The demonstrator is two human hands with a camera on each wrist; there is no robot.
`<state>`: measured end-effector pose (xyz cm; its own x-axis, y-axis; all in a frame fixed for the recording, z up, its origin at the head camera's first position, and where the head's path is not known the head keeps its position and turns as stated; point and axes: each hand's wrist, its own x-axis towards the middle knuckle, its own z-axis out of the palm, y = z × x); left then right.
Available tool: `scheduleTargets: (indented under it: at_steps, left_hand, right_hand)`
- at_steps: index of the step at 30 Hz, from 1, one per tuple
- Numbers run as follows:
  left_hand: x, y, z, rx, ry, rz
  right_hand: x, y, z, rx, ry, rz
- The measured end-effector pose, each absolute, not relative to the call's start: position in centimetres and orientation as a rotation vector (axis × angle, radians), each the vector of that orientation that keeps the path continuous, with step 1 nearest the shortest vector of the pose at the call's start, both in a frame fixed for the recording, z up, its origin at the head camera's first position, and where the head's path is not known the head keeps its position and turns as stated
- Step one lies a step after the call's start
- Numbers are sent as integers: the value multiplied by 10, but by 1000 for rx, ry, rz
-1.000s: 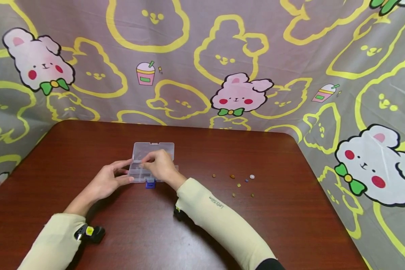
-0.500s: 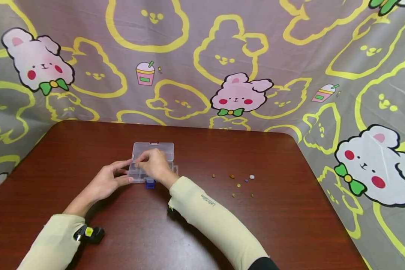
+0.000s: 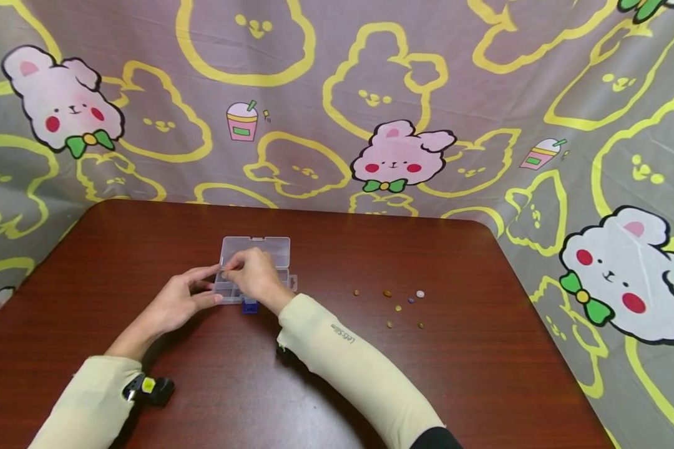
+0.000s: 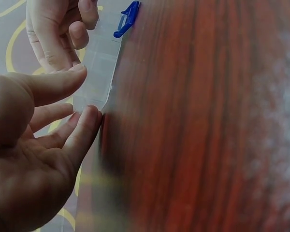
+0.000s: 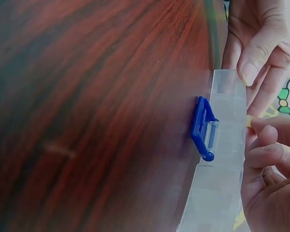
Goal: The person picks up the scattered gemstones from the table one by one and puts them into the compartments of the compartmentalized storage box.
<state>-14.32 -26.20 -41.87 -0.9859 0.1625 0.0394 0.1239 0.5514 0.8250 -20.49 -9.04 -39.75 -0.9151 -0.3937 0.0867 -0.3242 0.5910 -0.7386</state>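
A clear plastic compartment box [image 3: 224, 292] stands on the table with its see-through lid [image 3: 281, 251] raised at the back. Its blue latch [image 3: 249, 307] hangs at the front; in the right wrist view the blue latch [image 5: 200, 128] lies along the box's side. My left hand [image 3: 175, 302] holds the box by its left end, thumb at the front corner and fingers farther back. Over the back left compartment, my right hand [image 3: 256, 274] has thumb and finger pinched together. A small yellowish piece [image 5: 249, 120] shows at its fingertips, partly hidden, its kind unclear.
Several small bead-like pieces lie scattered right of the box, among them a white one [image 3: 420, 294], a blue one [image 3: 410, 300] and an amber one [image 3: 387, 293]. The brown table [image 3: 337, 386] ends at a patterned cloth [image 3: 303, 93] behind and at the right.
My right hand has moved left across the box, to its back left compartment. My left hand and the box stay in place, and so do the scattered pieces.
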Motion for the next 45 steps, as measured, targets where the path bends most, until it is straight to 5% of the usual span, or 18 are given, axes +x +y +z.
scheduleTargets:
  at_steps: [45]
  left_hand:
    - [-143,-261,-417,258,2763,1360]
  right_hand:
    - [-195,-36,-388,-690,2707,-1265]
